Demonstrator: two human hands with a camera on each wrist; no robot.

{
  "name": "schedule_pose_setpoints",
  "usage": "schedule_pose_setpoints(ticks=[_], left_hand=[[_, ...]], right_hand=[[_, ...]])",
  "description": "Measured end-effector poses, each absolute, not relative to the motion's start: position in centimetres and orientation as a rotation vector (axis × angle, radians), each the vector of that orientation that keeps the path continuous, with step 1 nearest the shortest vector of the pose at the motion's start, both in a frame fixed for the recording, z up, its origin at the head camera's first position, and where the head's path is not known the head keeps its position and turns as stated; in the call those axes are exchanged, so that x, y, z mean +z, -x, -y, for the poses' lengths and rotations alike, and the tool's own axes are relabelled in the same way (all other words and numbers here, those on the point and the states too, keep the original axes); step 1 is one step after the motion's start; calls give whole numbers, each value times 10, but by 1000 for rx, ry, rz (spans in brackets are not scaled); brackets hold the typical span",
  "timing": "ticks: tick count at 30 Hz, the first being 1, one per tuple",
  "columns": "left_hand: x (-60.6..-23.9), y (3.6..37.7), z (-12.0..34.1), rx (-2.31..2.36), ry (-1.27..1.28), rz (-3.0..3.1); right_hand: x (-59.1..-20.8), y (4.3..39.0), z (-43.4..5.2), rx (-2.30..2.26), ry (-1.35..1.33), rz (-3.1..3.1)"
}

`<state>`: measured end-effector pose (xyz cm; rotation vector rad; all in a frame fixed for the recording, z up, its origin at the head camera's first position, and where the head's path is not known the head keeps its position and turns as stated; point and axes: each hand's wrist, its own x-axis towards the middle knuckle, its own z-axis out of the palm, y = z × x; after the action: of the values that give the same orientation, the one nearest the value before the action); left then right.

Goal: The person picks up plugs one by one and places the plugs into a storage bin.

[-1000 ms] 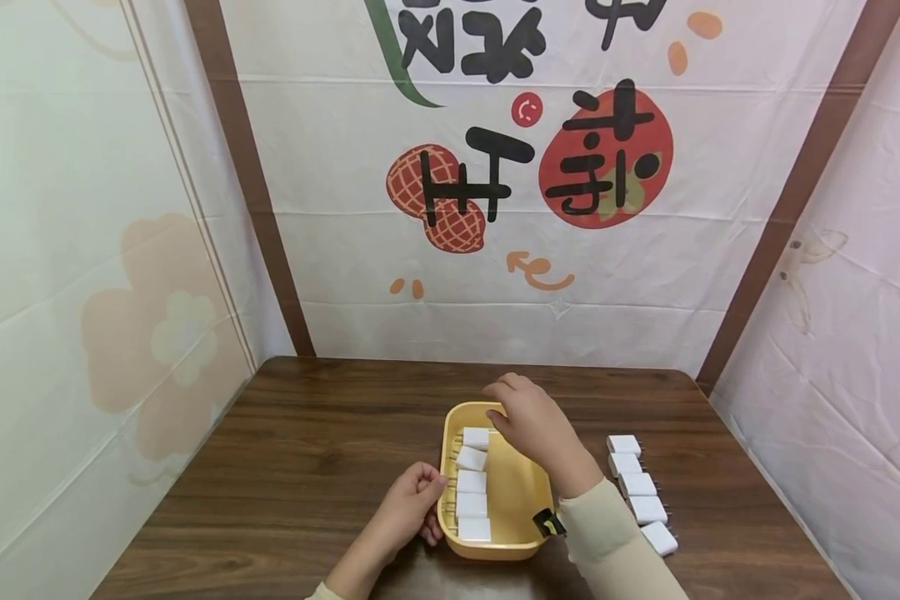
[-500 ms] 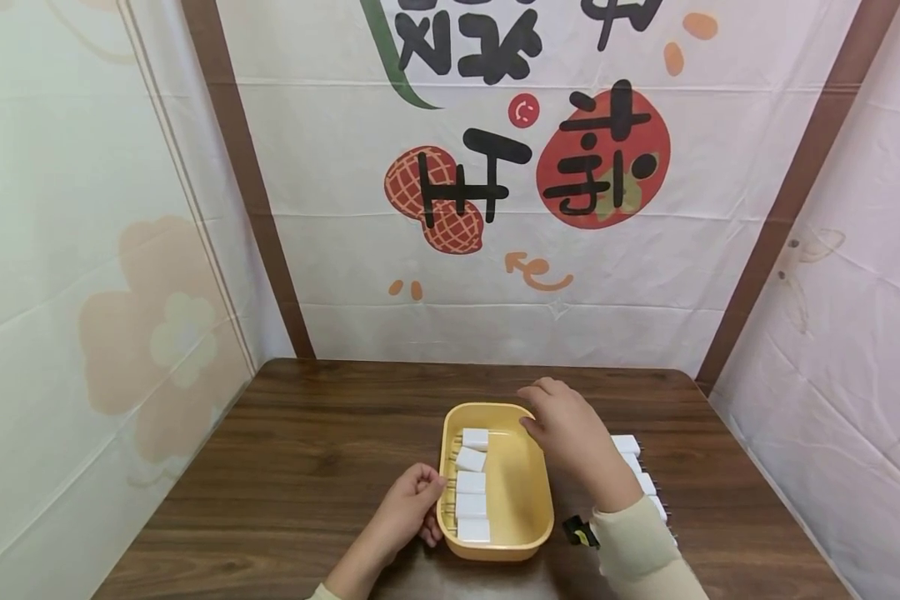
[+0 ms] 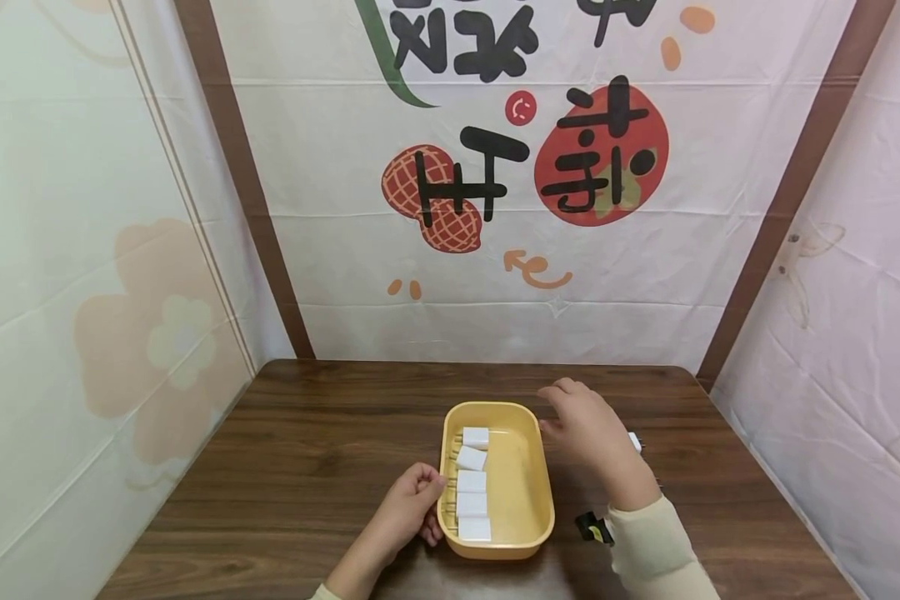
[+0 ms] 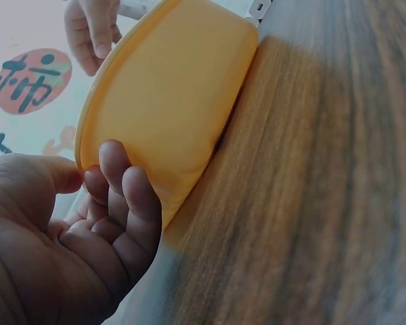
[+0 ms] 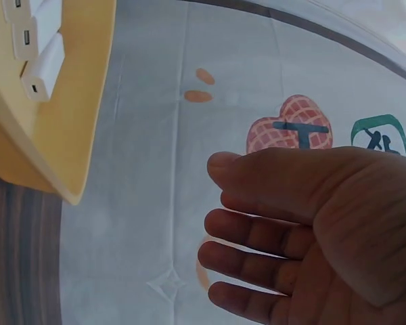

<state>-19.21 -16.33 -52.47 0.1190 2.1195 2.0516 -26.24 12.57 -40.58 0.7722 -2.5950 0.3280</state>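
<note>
A yellow plastic tray lies on the table, with a column of white USB charger plugs along its left side, their prongs pointing left. My left hand pinches the tray's left rim between thumb and index finger; the left wrist view shows the other fingers curled near the outer wall. Just off the tray's right rim, my right hand hovers with fingers loosely bent and holds nothing. Behind the right forearm, another white charger plug peeks out; the rest of that row is hidden.
The dark wood table extends around the tray. A printed white curtain hangs behind it, and more curtains stand at both sides. A small black-and-yellow item sits by the right sleeve.
My right hand has moved right, from above the tray to beyond its right rim, and its arm now covers most of the right-hand row of plugs. The left hand and tray stay put.
</note>
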Motion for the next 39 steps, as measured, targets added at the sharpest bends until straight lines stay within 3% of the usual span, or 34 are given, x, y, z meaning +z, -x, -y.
schedule_pose_setpoints(ticks=[39], left_hand=[[-524,191,162,2044,-83,-2129]], right_hand=[[-433,297,-189,368,-339,2922]])
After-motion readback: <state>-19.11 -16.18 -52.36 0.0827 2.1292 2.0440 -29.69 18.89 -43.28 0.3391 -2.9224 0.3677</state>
